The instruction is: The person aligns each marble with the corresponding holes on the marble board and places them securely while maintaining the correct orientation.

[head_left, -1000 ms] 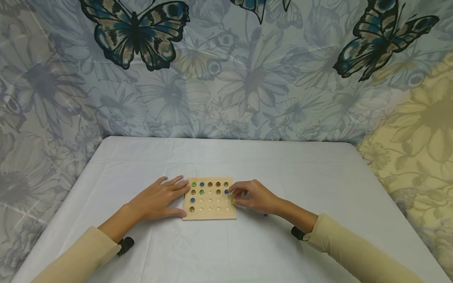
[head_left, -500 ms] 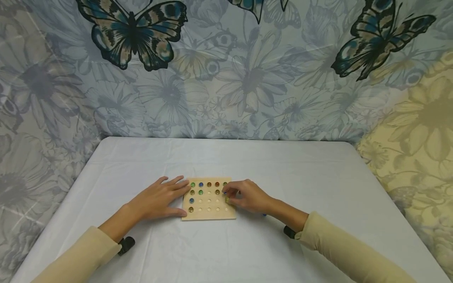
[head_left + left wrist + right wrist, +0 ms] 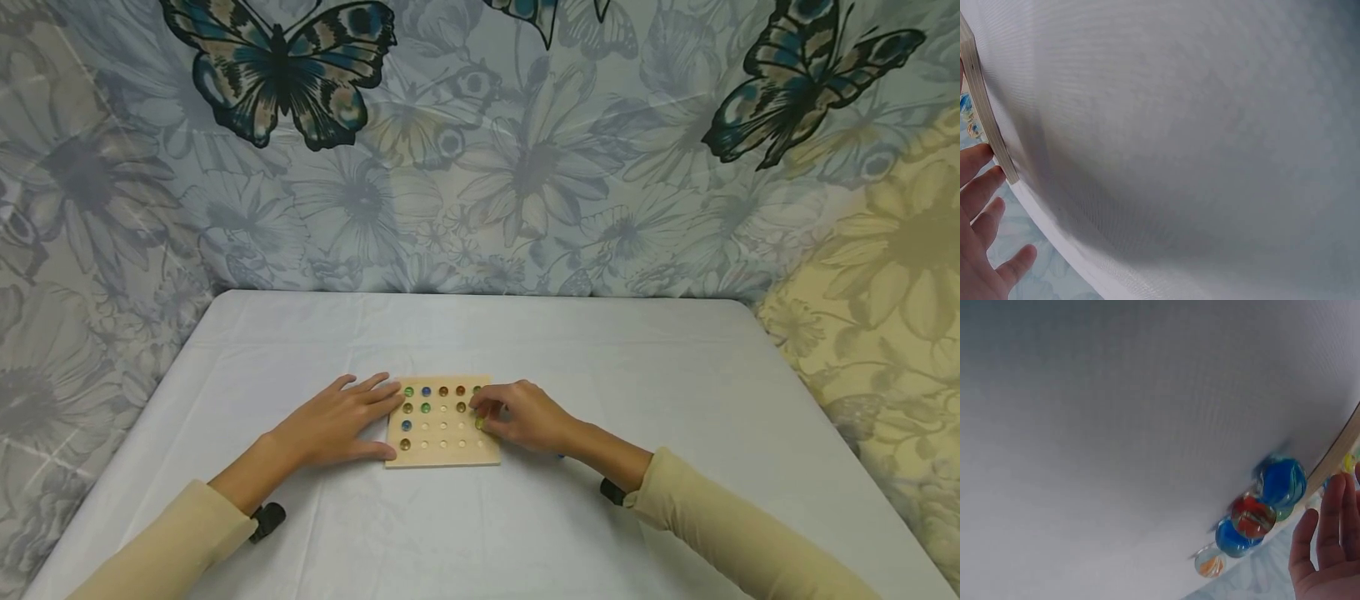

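Observation:
A light wooden board (image 3: pixel 442 457) with rows of round hollows lies on the table. Glass marbles (image 3: pixel 426 407) fill its back row, part of the second row, and the left hollows of the front rows. My left hand (image 3: pixel 341 423) rests at the board's left edge, fingers spread; the left wrist view shows fingertips touching the board's side (image 3: pixel 990 112). At the right edge, my right hand (image 3: pixel 532 417) pinches a yellow-green marble (image 3: pixel 480 423) at the third row's last hollow. That hand covers part of the second row's right end.
In the right wrist view, loose marbles lie on the cloth beside the board: a large blue one (image 3: pixel 1282 482), a red one (image 3: pixel 1253 516), another blue one (image 3: pixel 1234 539), a clear orange-swirled one (image 3: pixel 1210 564) and a green one. White cloth (image 3: pixel 442 533) covers the table.
My right hand has moved slightly left over the board's right edge with the yellow-green marble, then stayed almost still. My left hand keeps its place.

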